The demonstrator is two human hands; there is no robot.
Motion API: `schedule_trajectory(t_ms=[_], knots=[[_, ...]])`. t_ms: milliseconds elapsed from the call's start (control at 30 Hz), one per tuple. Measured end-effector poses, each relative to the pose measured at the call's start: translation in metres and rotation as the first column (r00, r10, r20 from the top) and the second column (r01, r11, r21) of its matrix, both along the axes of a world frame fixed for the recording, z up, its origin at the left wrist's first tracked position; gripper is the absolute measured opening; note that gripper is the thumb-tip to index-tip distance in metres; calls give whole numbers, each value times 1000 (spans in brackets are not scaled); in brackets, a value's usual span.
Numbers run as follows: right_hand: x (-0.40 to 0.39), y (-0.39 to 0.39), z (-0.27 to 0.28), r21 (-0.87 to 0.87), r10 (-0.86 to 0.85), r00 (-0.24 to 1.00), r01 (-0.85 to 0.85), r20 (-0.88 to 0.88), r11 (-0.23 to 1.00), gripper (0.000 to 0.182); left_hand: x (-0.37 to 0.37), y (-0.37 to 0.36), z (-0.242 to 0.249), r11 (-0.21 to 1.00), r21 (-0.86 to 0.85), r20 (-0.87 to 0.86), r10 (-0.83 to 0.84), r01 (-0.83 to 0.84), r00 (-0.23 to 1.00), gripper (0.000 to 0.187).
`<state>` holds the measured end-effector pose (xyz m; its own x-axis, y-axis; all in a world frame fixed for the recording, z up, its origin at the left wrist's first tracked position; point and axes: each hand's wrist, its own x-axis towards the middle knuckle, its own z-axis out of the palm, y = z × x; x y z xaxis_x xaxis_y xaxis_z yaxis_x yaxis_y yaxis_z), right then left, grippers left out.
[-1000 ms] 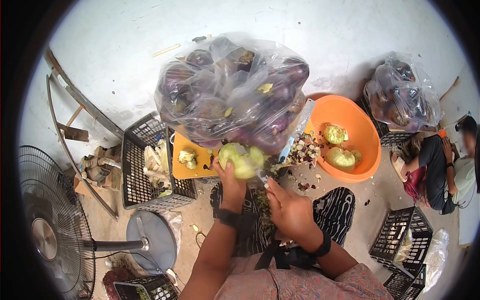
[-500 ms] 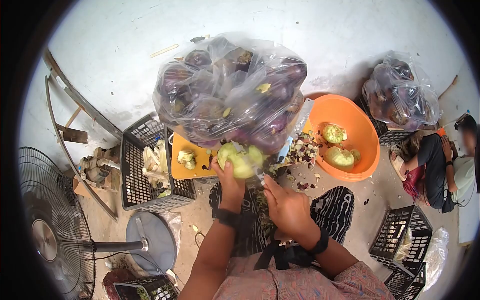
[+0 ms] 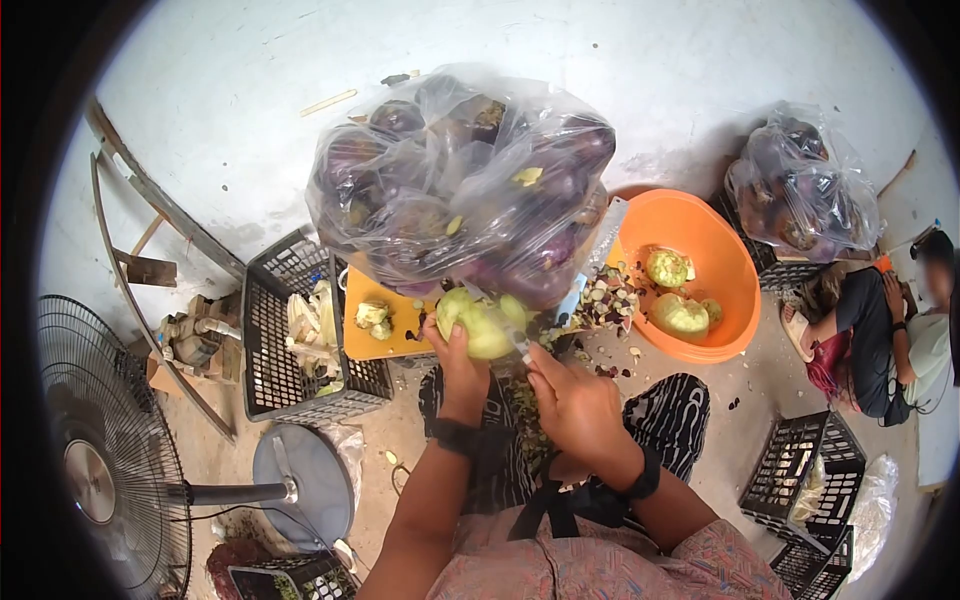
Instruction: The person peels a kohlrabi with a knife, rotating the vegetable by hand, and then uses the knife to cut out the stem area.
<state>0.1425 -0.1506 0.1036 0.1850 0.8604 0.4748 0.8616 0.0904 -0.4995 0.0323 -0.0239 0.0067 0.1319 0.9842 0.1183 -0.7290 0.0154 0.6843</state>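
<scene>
My left hand (image 3: 462,370) grips a large pale-green, mostly peeled kohlrabi (image 3: 482,325) from its left side. In my right hand (image 3: 580,410) is a knife (image 3: 521,344), closed in the fingers by its handle, with the blade against the vegetable's right side. Just beyond them, a clear plastic bag of purple kohlrabi (image 3: 420,215) sits over a yellow board (image 3: 358,300), and a trimmed pale piece (image 3: 374,318) lies on the board. Chopped peelings (image 3: 605,300) are heaped to the right of the bag.
An orange basin (image 3: 740,300) holds several peeled kohlrabi. A black crate (image 3: 262,350) with pale scraps stands left, near a standing fan (image 3: 110,470). Another bagged load (image 3: 795,190) sits back right. A seated person (image 3: 880,340) is at far right, with black crates (image 3: 800,470) below.
My right hand has shifted slightly, and the knife has turned a little against the kohlrabi. The left hand keeps nearly the same hold.
</scene>
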Motion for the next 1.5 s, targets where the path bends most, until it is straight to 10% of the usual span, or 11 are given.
schedule_trajectory(t_ms=[1067, 1333, 1500], knots=[[23, 50, -13, -58, 47, 998, -50, -49, 997, 28, -1, 3, 0, 999, 25, -67, 35, -33, 997, 48], [23, 25, -20, 232, 168, 922, -89, -348, 969, 33, -16, 14, -14, 993, -23, 88, -110, 112, 990, 52], [19, -6, -21, 88, 166, 982, -157, -95, 984, 33, -20, 16, -10, 983, -90, 169, -144, 161, 975, 51]])
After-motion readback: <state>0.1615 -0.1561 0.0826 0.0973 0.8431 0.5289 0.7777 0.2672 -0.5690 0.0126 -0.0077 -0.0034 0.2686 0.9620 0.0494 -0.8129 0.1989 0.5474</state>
